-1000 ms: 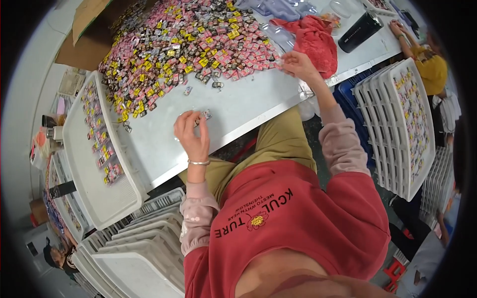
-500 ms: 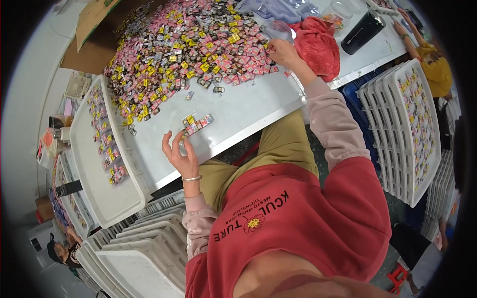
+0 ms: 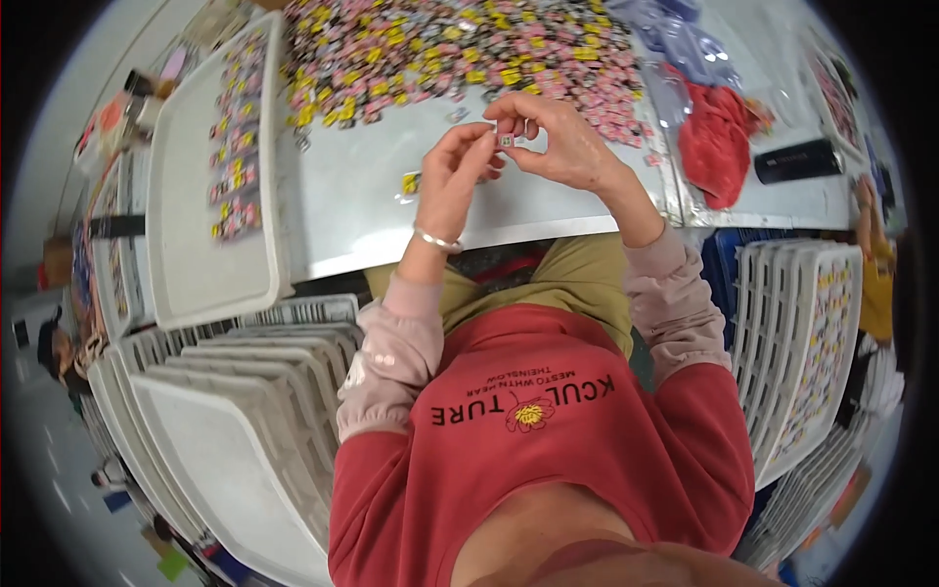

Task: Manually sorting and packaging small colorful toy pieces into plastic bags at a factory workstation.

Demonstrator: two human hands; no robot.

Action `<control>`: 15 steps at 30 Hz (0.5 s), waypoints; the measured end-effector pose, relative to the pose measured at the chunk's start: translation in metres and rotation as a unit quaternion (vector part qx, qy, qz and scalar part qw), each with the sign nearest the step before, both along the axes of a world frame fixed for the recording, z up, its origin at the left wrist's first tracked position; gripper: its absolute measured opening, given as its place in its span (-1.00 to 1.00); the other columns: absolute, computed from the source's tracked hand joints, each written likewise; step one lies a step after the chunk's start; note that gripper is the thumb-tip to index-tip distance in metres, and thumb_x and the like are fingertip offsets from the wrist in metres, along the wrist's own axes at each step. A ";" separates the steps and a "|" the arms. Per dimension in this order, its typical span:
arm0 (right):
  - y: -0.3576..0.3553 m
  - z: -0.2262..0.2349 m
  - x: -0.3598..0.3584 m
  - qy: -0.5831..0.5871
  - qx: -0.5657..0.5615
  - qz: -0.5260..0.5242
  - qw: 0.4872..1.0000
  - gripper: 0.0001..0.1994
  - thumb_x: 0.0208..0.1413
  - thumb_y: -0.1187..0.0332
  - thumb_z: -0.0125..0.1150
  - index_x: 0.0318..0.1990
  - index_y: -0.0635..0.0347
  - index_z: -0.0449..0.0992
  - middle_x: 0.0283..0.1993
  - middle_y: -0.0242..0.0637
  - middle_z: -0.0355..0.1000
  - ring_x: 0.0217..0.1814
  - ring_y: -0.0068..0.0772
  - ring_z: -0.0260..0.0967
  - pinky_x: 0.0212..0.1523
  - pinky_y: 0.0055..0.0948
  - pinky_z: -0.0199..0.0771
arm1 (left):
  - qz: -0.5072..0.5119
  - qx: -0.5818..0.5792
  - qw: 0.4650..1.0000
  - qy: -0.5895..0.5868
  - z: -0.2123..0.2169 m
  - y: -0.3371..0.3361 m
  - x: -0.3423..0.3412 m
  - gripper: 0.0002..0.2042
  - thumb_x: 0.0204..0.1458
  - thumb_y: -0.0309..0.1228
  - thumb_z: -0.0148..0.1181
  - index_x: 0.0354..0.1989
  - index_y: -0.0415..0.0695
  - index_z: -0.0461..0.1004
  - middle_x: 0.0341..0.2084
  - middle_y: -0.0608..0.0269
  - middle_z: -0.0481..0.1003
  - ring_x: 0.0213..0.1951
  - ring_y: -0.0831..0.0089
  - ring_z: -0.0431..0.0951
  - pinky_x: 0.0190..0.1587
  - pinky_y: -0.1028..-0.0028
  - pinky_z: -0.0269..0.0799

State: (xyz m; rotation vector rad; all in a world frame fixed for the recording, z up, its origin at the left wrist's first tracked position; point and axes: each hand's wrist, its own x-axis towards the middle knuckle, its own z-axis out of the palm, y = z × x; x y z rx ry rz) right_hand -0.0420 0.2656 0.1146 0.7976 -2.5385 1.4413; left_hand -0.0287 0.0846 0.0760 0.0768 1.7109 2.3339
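Note:
My hands meet above the near part of the white table. The fingertips of my right hand (image 3: 559, 145) are bent around a small pink-edged square piece (image 3: 507, 141) with a dark middle. My left hand (image 3: 456, 181) has its thumb and fingers pressed together at the left side of that piece; whether they grip it too is hard to see. Below and behind the left hand lies a small group of pieces, with a yellow piece (image 3: 411, 183) showing and the others mostly hidden. Beyond the hands spreads a large pile of small pink, yellow and black pieces (image 3: 440, 59).
To the left is a white tray (image 3: 181, 264) with a row of clear-bagged pieces (image 3: 235, 176). A red cloth (image 3: 714, 147), clear plastic bags (image 3: 665, 93) and a black tumbler (image 3: 800, 160) lie to the right. Stacked trays (image 3: 225, 411) stand at lower left, more trays (image 3: 773, 333) at right.
My right hand has left the clear bags beside the red cloth and come in to the middle. My left hand has risen to meet it, its fingers closing. The view has turned.

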 end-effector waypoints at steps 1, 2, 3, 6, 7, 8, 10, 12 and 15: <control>-0.010 0.000 -0.001 0.010 0.017 0.027 0.999 -0.66 -0.13 0.49 0.21 -0.10 0.18 0.45 -0.34 -0.38 0.45 -0.30 -0.49 0.38 -0.35 -0.51 0.36 | -0.014 0.045 0.999 -0.005 -0.009 -0.006 -0.002 -0.78 0.13 -0.44 0.14 -0.10 -0.28 0.44 -0.33 0.21 0.52 -0.34 0.51 0.53 -0.28 0.55 0.46; -0.013 0.001 -0.001 -0.028 0.019 0.036 0.999 -0.64 -0.12 0.50 0.23 -0.07 0.18 0.45 -0.31 -0.39 0.45 -0.24 -0.53 0.38 -0.28 -0.52 0.37 | -0.031 0.092 0.995 -0.009 -0.011 -0.010 -0.001 -0.79 0.13 -0.44 0.15 -0.12 -0.28 0.44 -0.32 0.18 0.53 -0.34 0.49 0.54 -0.28 0.54 0.48; -0.019 -0.006 -0.002 -0.030 0.017 0.047 0.998 -0.64 -0.12 0.50 0.23 -0.07 0.18 0.45 -0.31 -0.39 0.45 -0.24 -0.53 0.38 -0.28 -0.52 0.37 | -0.020 0.090 0.996 -0.010 -0.013 -0.015 0.001 -0.79 0.13 -0.44 0.15 -0.12 -0.28 0.44 -0.32 0.18 0.53 -0.34 0.49 0.54 -0.28 0.54 0.48; -0.036 -0.038 0.003 -0.171 -0.343 0.014 0.924 -0.73 0.05 0.54 0.20 -0.05 0.31 0.46 -0.22 -0.39 0.41 -0.18 -0.57 0.37 -0.15 -0.57 0.41 | 0.030 0.159 0.986 -0.046 -0.014 -0.025 0.007 -0.82 0.12 -0.47 0.15 -0.16 -0.29 0.45 -0.32 0.17 0.54 -0.35 0.50 0.55 -0.29 0.54 0.49; -0.042 -0.046 0.007 -0.173 -0.342 0.019 0.923 -0.73 0.05 0.54 0.20 -0.05 0.31 0.46 -0.22 -0.39 0.41 -0.18 -0.57 0.37 -0.15 -0.57 0.41 | 0.070 0.165 0.982 -0.056 -0.014 -0.026 0.008 -0.83 0.11 -0.48 0.16 -0.17 -0.30 0.46 -0.34 0.19 0.55 -0.35 0.51 0.55 -0.29 0.55 0.49; -0.048 -0.053 0.012 -0.225 -0.374 0.016 0.900 -0.73 0.06 0.52 0.21 -0.05 0.32 0.46 -0.22 -0.38 0.42 -0.18 -0.59 0.38 -0.17 -0.59 0.41 | 0.107 0.172 0.977 -0.066 -0.014 -0.026 0.009 -0.83 0.11 -0.49 0.17 -0.17 -0.31 0.48 -0.36 0.21 0.55 -0.35 0.53 0.55 -0.30 0.55 0.49; -0.062 -0.063 0.015 -0.272 -0.410 0.003 0.871 -0.75 0.10 0.47 0.22 -0.06 0.34 0.47 -0.24 -0.37 0.46 -0.22 -0.63 0.40 -0.21 -0.62 0.42 | 0.132 0.144 0.979 -0.054 -0.019 -0.030 0.009 -0.83 0.10 -0.49 0.18 -0.18 -0.31 0.50 -0.37 0.22 0.56 -0.35 0.54 0.55 -0.30 0.56 0.49; -0.069 -0.067 0.010 -0.273 -0.401 -0.024 0.874 -0.76 0.10 0.47 0.21 -0.07 0.33 0.48 -0.25 -0.37 0.47 -0.24 -0.63 0.41 -0.23 -0.62 0.43 | 0.154 0.116 0.980 -0.042 -0.020 -0.032 0.008 -0.83 0.09 -0.49 0.19 -0.18 -0.30 0.53 -0.39 0.24 0.56 -0.34 0.55 0.55 -0.31 0.57 0.49; -0.075 -0.067 0.006 -0.287 -0.404 -0.042 0.868 -0.78 0.11 0.46 0.20 -0.09 0.32 0.49 -0.26 -0.36 0.49 -0.28 -0.62 0.42 -0.27 -0.62 0.44 | 0.159 0.020 0.987 -0.025 -0.022 -0.039 0.007 -0.79 0.09 -0.47 0.19 -0.13 -0.32 0.51 -0.36 0.21 0.55 -0.31 0.52 0.53 -0.27 0.55 0.45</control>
